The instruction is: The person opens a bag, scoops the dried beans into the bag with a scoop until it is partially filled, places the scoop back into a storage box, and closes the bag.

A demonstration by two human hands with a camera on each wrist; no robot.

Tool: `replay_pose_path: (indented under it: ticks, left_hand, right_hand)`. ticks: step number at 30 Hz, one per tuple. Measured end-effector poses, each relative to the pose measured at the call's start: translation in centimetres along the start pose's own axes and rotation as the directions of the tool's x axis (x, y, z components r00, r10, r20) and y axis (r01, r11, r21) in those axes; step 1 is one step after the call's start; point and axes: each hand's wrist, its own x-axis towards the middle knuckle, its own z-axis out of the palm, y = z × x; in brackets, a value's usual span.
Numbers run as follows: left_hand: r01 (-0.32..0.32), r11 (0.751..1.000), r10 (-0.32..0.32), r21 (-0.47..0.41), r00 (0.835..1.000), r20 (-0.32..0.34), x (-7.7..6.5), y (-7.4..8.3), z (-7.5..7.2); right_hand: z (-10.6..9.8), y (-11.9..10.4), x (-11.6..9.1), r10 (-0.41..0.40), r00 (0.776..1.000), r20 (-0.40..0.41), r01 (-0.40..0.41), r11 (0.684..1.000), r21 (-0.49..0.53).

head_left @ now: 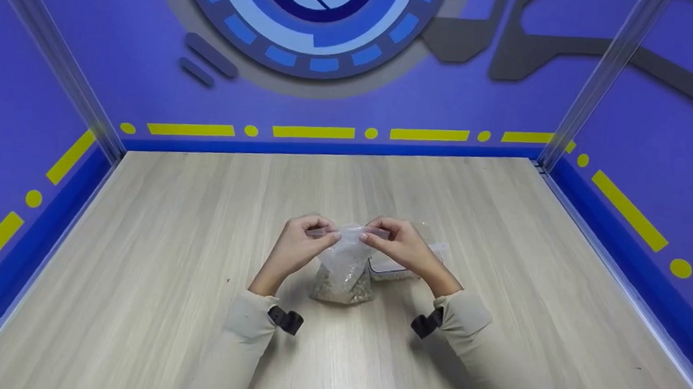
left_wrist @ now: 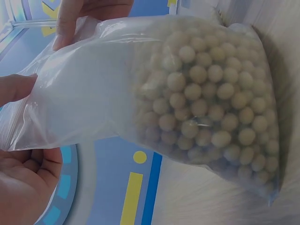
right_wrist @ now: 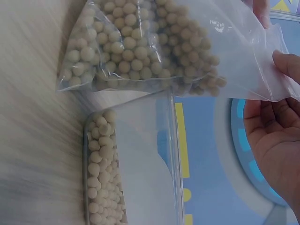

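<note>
A clear zip bag (head_left: 343, 270) stands on the table, its lower part filled with small round beige balls (left_wrist: 211, 103). At the bag's top edge, my left hand (head_left: 306, 245) pinches the left side between thumb and fingers. My right hand (head_left: 400, 246) pinches the same edge on the right, thumb toward me. The upper part of the bag is slack and holds no balls. Right behind the bag, partly covered by my right hand, is a clear box (right_wrist: 173, 154) with more beige balls (right_wrist: 103, 173) and a white panel (right_wrist: 138, 159) inside.
The wood-grain table (head_left: 193, 229) reaches to blue walls (head_left: 350, 113) at the back and both sides. Metal posts (head_left: 597, 82) rise at the rear corners. Black wrist cameras (head_left: 285, 319) sit at both cuffs.
</note>
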Motion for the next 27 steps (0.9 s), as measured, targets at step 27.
replay_pose_path:
  ticks: [27]
  left_hand:
    - [-0.073, 0.997, 0.074, 0.035, 0.997, -0.017, 0.1, -0.1, 0.4]
  right_hand:
    - [0.3, 1.4, 0.1, -0.003, 1.000, 0.012, 0.002, 1.000, 0.028]
